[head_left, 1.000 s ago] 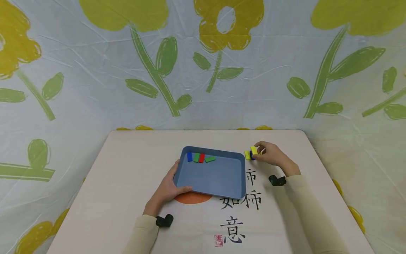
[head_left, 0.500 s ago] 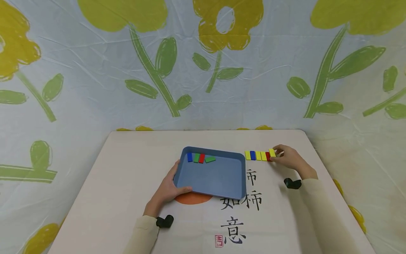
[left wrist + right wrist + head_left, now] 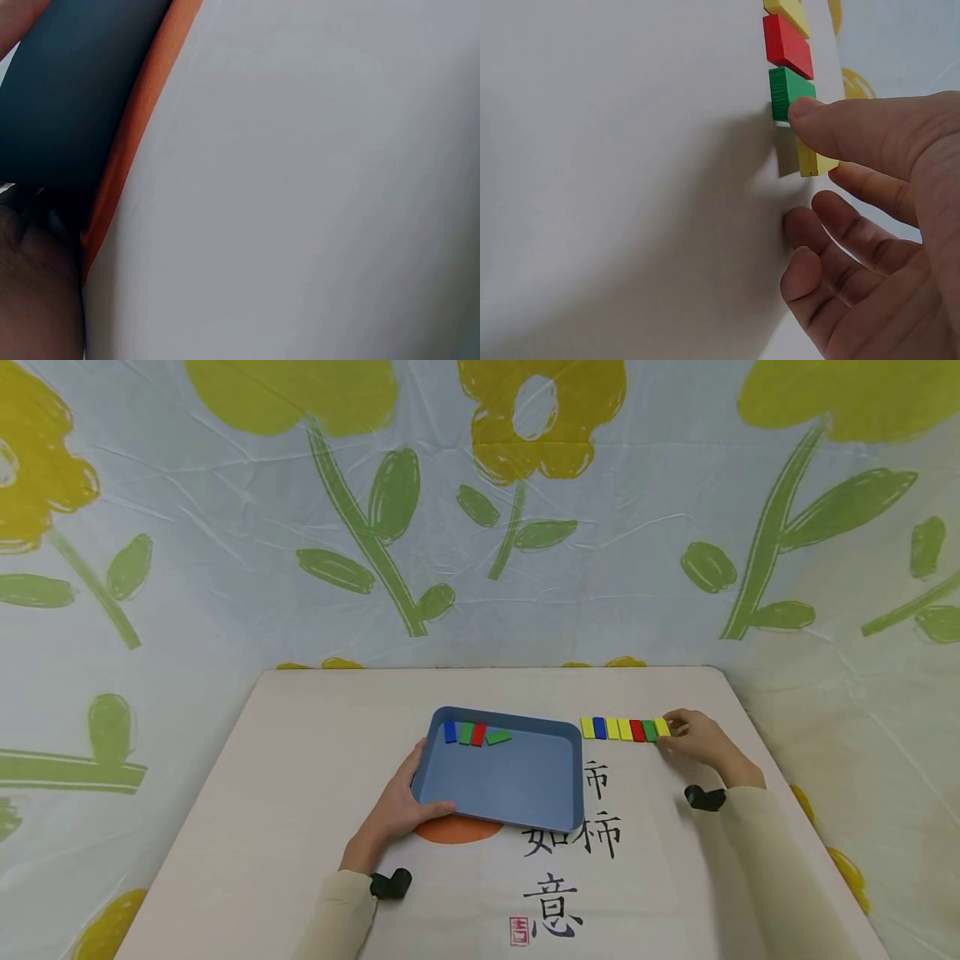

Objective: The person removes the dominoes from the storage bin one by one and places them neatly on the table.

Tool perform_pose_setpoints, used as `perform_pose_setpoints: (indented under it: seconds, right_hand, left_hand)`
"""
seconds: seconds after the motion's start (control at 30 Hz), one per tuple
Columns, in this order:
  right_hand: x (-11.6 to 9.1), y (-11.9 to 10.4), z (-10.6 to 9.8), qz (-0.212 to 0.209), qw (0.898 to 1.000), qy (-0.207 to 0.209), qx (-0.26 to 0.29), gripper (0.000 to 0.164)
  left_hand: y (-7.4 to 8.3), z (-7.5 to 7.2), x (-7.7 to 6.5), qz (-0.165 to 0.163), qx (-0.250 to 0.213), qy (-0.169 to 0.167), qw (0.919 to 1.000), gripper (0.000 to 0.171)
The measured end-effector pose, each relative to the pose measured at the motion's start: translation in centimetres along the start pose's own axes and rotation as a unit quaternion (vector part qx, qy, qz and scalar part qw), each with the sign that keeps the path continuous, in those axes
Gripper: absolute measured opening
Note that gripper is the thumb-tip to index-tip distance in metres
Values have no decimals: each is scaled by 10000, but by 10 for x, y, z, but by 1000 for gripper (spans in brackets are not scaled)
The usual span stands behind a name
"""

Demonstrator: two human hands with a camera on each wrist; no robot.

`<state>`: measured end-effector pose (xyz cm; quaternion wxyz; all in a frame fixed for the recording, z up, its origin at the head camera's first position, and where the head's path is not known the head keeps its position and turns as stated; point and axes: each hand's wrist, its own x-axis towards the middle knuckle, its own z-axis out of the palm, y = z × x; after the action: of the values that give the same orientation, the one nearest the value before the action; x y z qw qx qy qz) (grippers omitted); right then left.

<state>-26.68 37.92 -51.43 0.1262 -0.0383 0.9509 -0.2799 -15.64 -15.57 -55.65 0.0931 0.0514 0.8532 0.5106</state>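
The right hand (image 3: 699, 739) pinches a yellow block (image 3: 662, 727) beside a green block (image 3: 649, 732), with surface (image 3: 733, 718) between hand and right edge; the left hand (image 3: 399, 797) grips the tray (image 3: 502, 785) at its left edge.

Bare hands (image 3: 394, 804), cream sleeves (image 3: 776, 864), black wrist cameras (image 3: 390, 885)

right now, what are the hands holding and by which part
The left hand grips the tray by its near left corner; the right hand pinches the rightmost yellow block, apparently by its two ends.
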Motion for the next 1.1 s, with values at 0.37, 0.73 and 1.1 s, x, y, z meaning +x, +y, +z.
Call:
perform_pose_setpoints:
  seconds: [0.37,0.73,1.1]
  right_hand:
    - [3,5,2,-1,10000,-69,6,62]
    - [4,-12,3,66,9999,97,33,81]
    - [-3,-67,16,-391,9981,290,377,109]
  left_hand:
    - [1,0,-1,5,-45,2,10000,120]
    - [1,0,-2,35,69,2,10000,122]
    - [2,0,-2,72,15,3,10000,121]
